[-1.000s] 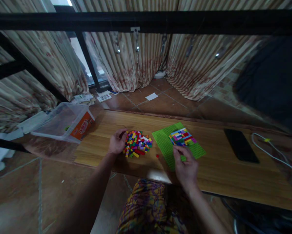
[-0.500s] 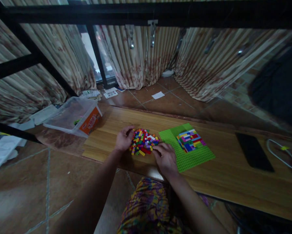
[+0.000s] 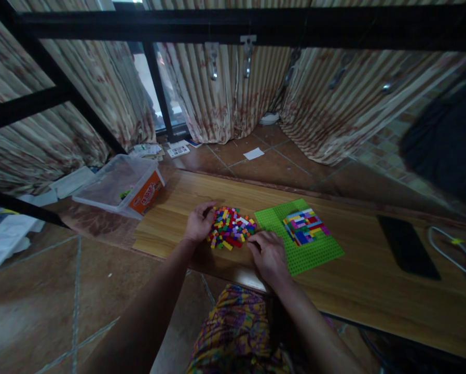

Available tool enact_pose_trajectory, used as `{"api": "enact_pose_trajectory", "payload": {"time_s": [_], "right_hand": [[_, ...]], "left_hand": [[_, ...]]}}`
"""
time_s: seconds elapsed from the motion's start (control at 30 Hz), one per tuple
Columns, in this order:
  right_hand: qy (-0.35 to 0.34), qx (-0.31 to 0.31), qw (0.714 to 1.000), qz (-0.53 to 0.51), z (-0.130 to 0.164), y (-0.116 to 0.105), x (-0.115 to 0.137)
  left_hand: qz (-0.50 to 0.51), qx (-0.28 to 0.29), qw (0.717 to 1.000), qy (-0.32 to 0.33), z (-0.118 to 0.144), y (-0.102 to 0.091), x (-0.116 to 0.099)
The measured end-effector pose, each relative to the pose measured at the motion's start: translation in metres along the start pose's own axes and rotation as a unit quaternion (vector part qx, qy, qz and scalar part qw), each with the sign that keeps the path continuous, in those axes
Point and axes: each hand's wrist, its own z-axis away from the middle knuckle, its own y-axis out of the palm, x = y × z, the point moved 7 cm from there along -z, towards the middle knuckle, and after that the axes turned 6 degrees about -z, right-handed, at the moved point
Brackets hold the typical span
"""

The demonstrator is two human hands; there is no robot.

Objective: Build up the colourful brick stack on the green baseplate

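Observation:
A loose pile of small colourful toy bricks (image 3: 231,227) lies on the wooden board. My left hand (image 3: 199,223) rests at the pile's left edge, with thumb and fingers apart and touching the nearest bricks. On the other side, my right hand (image 3: 270,253) is just off the pile's lower right edge. Its thumb and index finger are close together in a pinch, and whatever may be between them is too small to make out. Beside this hand, partly under it, lies a green baseplate (image 3: 322,254). A multicoloured patch of joined bricks (image 3: 305,227) sits on the baseplate.
A clear plastic box (image 3: 104,182) with an orange label stands left of the wooden board (image 3: 170,208). To the right lie a dark flat phone-like slab (image 3: 408,246) and a white cable (image 3: 443,254). Papers (image 3: 254,154) lie on the tiled floor behind, near curtains (image 3: 213,98).
My right hand has drawn back slightly to the right from the pile's edge. The left hand stays at the pile's left side. The whole view has shifted a little.

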Motion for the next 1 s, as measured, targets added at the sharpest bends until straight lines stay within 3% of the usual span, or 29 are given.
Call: {"api": "enact_pose_trajectory", "payload": {"time_s": [0.33,0.57,1.0], "right_hand": [[-0.010,0.038,0.999,0.018,-0.005,-0.001,-0.001],[-0.027,0.026,0.997,0.070,-0.005,0.000,0.008],[-0.016,0.046,0.997,0.060,-0.012,-0.004,0.013]], "left_hand": [[-0.009,-0.001,1.000,-0.005,0.000,-0.001,-0.001],[-0.007,0.002,1.000,-0.014,-0.001,-0.002,-0.002],[-0.005,0.005,1.000,-0.016,-0.004,-0.003,-0.001]]}}
